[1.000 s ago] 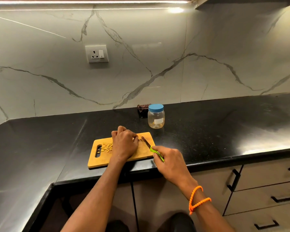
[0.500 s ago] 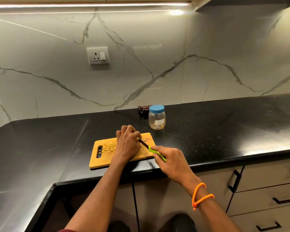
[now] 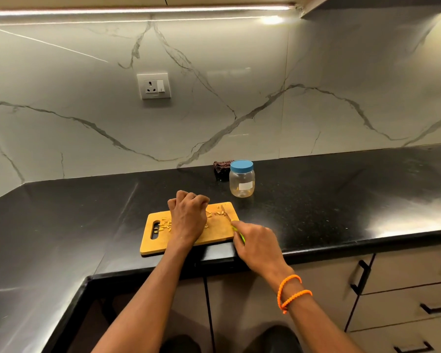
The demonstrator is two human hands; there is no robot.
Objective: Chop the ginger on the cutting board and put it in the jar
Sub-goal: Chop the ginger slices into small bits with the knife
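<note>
On the cutting board (image 3: 215, 235) — knife (image 3: 226, 214) blade points away-left.

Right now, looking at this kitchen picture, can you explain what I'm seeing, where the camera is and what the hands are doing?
There is no machine: the camera sits on a person's head, looking forward and down at their own two hands. On the black countertop lies a wooden cutting board scattered with chopped ginger pieces. The left hand rests curled on the board; whether it holds ginger is hidden. The right hand grips a knife with a green handle, blade over the board. Behind stands a clear jar, its blue lid on, beside a dark cloth.
</note>
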